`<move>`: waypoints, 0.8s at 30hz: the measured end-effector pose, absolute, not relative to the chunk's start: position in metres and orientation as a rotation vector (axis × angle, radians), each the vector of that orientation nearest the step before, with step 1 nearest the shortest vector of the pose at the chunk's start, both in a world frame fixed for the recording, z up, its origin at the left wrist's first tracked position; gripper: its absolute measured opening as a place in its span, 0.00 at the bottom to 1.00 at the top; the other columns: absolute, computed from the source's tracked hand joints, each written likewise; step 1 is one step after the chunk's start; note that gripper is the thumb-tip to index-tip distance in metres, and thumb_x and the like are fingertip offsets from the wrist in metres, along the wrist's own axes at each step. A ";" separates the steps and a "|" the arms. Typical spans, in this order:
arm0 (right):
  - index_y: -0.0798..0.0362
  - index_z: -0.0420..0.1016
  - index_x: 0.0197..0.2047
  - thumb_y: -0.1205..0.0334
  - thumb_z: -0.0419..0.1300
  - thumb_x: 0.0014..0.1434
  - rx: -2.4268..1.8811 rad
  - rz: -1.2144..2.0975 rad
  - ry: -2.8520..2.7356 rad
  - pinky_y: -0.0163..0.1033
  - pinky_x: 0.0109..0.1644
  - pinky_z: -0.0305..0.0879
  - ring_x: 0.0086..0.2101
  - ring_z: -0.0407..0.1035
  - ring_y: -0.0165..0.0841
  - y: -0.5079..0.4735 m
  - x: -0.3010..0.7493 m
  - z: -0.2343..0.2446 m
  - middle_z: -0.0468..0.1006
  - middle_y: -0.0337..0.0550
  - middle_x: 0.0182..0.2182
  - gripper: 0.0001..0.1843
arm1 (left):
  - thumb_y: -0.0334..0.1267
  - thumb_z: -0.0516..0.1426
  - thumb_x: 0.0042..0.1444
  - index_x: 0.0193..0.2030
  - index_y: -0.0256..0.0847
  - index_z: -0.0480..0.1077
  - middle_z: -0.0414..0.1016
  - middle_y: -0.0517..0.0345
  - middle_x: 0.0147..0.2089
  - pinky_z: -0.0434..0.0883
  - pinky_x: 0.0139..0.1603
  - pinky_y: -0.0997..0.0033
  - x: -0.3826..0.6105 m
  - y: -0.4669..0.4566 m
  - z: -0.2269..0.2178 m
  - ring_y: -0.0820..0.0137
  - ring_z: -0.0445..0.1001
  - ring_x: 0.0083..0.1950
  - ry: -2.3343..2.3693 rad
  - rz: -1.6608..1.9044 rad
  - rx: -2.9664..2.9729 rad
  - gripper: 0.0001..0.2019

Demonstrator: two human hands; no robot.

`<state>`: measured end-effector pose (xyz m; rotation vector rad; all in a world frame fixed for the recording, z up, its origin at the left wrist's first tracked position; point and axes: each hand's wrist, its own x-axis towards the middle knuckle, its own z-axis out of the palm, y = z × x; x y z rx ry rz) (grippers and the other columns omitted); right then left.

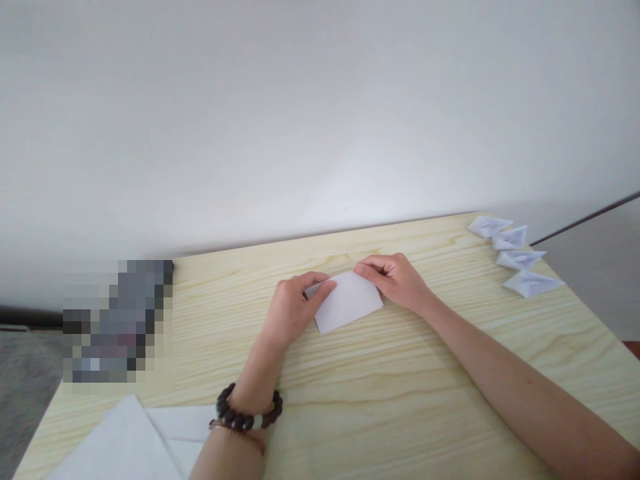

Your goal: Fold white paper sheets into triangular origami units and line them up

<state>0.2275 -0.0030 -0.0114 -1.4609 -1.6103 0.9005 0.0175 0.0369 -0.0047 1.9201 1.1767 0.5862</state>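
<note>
A folded white paper rectangle (349, 303) lies on the pale wooden table (380, 380) in the middle of the view. My left hand (293, 310) pinches the paper's left end, thumb and fingers pressed together on it. My right hand (395, 279) presses curled fingers on the paper's upper right corner. A dark bead bracelet (249, 413) circles my left wrist.
Several folded white paper boats (517, 259) lie in a row at the table's far right corner. Loose white sheets (135, 443) sit at the near left edge. A blurred dark object (117, 323) stands at the far left. A white wall rises behind the table.
</note>
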 end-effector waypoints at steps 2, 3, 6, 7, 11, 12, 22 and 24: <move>0.55 0.77 0.33 0.50 0.58 0.60 -1.423 0.995 -1.537 0.31 0.24 0.54 0.23 0.62 0.26 -0.002 0.229 -0.013 0.74 0.38 0.24 0.16 | 0.49 0.55 0.57 0.38 0.39 0.77 0.78 0.59 0.31 0.62 0.25 0.75 0.017 0.037 -0.004 0.73 0.69 0.26 1.214 0.617 1.873 0.16; 0.55 0.77 0.36 0.50 0.60 0.58 -1.401 1.040 -1.506 0.31 0.25 0.56 0.24 0.64 0.26 -0.002 0.229 -0.014 0.75 0.39 0.26 0.15 | 0.49 0.55 0.58 0.37 0.38 0.77 0.78 0.59 0.30 0.61 0.24 0.75 0.017 0.037 -0.003 0.73 0.68 0.25 1.232 0.640 1.853 0.17; 0.54 0.76 0.36 0.51 0.62 0.56 -1.389 1.027 -1.523 0.31 0.26 0.57 0.25 0.64 0.27 -0.002 0.229 -0.014 0.74 0.38 0.26 0.14 | 0.50 0.53 0.59 0.36 0.37 0.76 0.77 0.58 0.29 0.61 0.24 0.75 0.017 0.036 -0.002 0.73 0.67 0.26 1.225 0.673 1.815 0.18; 0.54 0.76 0.33 0.51 0.62 0.57 -1.399 0.977 -1.565 0.31 0.25 0.55 0.24 0.62 0.26 -0.002 0.228 -0.014 0.72 0.37 0.24 0.14 | 0.50 0.53 0.59 0.36 0.37 0.76 0.77 0.57 0.29 0.62 0.25 0.75 0.018 0.036 -0.002 0.72 0.68 0.27 1.196 0.662 1.822 0.18; 0.55 0.75 0.27 0.52 0.57 0.61 -1.376 0.822 -1.800 0.32 0.24 0.51 0.21 0.57 0.25 -0.003 0.224 -0.011 0.67 0.35 0.19 0.17 | 0.45 0.54 0.59 0.34 0.39 0.77 0.79 0.56 0.31 0.65 0.31 0.73 0.020 0.036 -0.001 0.69 0.72 0.31 1.065 0.577 1.990 0.14; 0.55 0.76 0.28 0.53 0.57 0.61 -1.355 0.798 -1.851 0.32 0.24 0.51 0.20 0.58 0.25 -0.004 0.223 -0.011 0.69 0.35 0.19 0.17 | 0.44 0.54 0.58 0.33 0.40 0.77 0.79 0.56 0.31 0.66 0.32 0.72 0.020 0.036 0.000 0.69 0.73 0.32 1.043 0.565 2.043 0.13; 0.53 0.75 0.34 0.60 0.55 0.63 -1.165 0.527 -2.194 0.37 0.37 0.58 0.28 0.65 0.31 -0.003 0.220 -0.015 0.75 0.40 0.25 0.10 | 0.35 0.53 0.56 0.29 0.41 0.75 0.78 0.57 0.29 0.64 0.40 0.67 0.020 0.036 0.003 0.67 0.72 0.33 0.843 0.496 2.322 0.10; 0.53 0.74 0.34 0.62 0.54 0.64 -1.127 0.509 -2.224 0.37 0.37 0.58 0.29 0.65 0.31 -0.003 0.220 -0.014 0.75 0.40 0.26 0.10 | 0.34 0.53 0.56 0.27 0.40 0.73 0.77 0.57 0.28 0.63 0.41 0.66 0.021 0.035 0.003 0.67 0.72 0.34 0.831 0.464 2.351 0.10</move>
